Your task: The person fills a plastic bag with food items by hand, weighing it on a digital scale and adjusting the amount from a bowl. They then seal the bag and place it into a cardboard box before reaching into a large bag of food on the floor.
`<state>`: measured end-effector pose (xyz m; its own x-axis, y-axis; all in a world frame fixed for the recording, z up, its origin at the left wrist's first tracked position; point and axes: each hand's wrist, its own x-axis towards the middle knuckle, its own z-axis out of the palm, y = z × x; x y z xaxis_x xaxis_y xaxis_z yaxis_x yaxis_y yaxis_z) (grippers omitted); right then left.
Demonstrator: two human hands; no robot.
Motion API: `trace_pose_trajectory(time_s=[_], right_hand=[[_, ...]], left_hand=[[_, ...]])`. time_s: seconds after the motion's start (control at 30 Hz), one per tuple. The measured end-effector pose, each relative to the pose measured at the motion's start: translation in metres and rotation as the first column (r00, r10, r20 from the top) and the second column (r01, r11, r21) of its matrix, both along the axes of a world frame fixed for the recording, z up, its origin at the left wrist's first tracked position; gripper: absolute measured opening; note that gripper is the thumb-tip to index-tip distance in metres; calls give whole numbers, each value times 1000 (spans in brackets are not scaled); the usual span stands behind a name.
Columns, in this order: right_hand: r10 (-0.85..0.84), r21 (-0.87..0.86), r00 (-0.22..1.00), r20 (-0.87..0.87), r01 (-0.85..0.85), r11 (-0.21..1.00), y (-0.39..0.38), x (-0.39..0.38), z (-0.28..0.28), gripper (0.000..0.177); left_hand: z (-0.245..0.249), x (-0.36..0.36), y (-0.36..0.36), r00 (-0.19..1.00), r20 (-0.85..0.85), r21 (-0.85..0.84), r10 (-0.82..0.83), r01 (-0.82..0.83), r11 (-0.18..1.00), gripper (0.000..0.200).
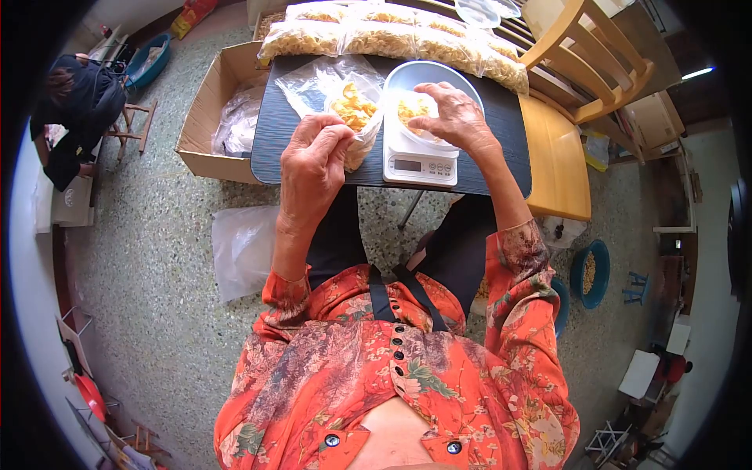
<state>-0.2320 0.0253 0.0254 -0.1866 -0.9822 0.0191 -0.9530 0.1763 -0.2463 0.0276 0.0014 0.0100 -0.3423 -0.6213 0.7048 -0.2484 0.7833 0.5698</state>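
My left hand [315,160] pinches the rim of a clear plastic bag [362,149] that is partly filled with thin yellow dried pieces [354,108]. Just right of the bag, a white digital kitchen scale [421,166] bears a round, pale, see-through bowl [415,72]. More yellow pieces [411,111] lie inside this bowl. My right hand [454,117] is over the bowl, its thumb and fingers curved and apart, with no piece visible between them. Its palm hides part of the bowl's contents. The numbers on the scale's display are too small to read.
Filled clear bags [384,39] line the back of the dark table [274,149]. A cardboard box [205,117] with plastic bags stands left, a wooden chair [560,157] right. Blue basins [599,262] are on the floor. Another person [78,102] sits far left.
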Motion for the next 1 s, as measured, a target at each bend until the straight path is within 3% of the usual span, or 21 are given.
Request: trace_pose_trajectory(time_s=[0.07,0.37,0.63,0.77,0.97,1.0], right_hand=[[42,23,999,17,-42,999,-4,-3,-5,67],[77,63,996,-35,-74,995,-8,9,-8,53],[129,-25,991,-19,-130,991,-10,5,-16,16],[134,-52,991,6,-134,990,-17,2,-21,8],[141,-207,966,219,-95,974,-19,-11,-21,5],[100,-211,913,395,-16,977,-17,-16,-17,7]], left_hand=[[0,1,0,1000,0,2,-5,5,1000,11],[1,0,0,1000,11,35,-14,13,999,13],[2,0,0,1000,-7,28,-30,30,999,12],[3,0,1,1000,7,29,-15,15,999,12],[4,-1,0,1000,17,20,-8,8,1000,11],[4,-1,0,1000,14,25,-14,13,1000,11]])
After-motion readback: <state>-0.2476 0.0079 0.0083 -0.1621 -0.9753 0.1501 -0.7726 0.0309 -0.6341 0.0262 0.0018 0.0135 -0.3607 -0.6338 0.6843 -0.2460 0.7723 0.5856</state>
